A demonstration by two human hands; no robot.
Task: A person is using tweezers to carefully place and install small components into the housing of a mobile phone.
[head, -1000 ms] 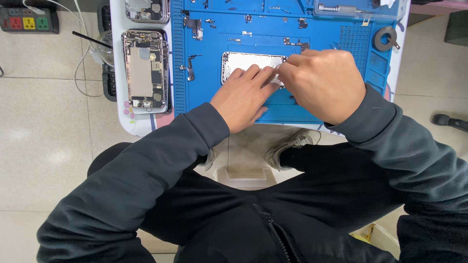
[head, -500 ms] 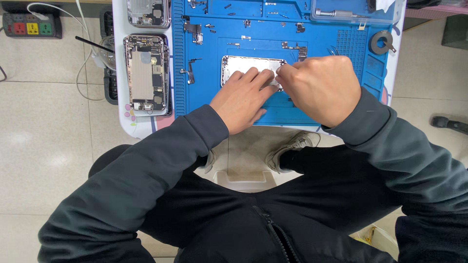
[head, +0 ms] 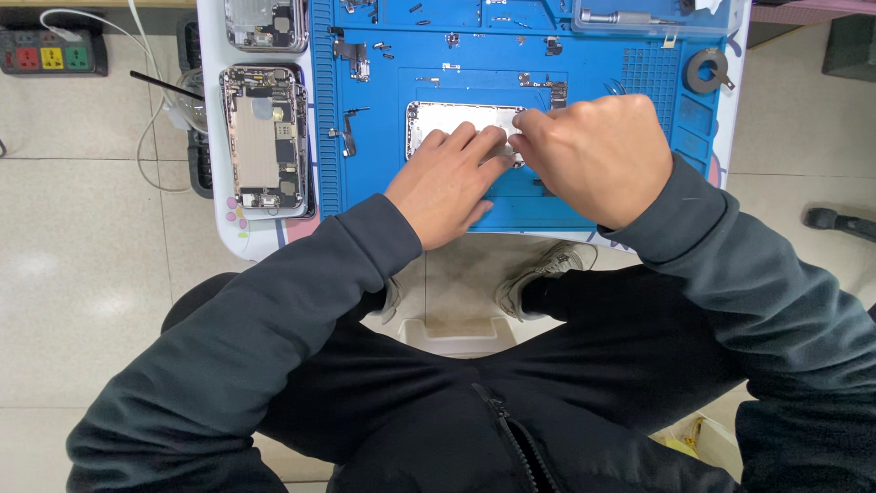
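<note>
A silver phone housing (head: 449, 120) lies flat on a blue work mat (head: 620, 87), its right part hidden by my hands. My left hand (head: 449, 181) lies on its lower half, fingers spread and pressing it down. My right hand (head: 598, 155) is curled over the housing's right end, its fingertips pinched at that edge; whatever they pinch is hidden. Small metal brackets and screws (head: 544, 86) lie on the mat just above the housing.
An opened phone (head: 265, 137) with exposed internals lies on the table's left strip, another one (head: 265, 20) above it. A grey ring-shaped part (head: 704, 71) sits at the mat's right. A power strip (head: 50, 53) and cables lie on the tiled floor at left.
Both hands stay on the housing; the right fingers have shifted slightly along its right end. The view has drifted a little.
</note>
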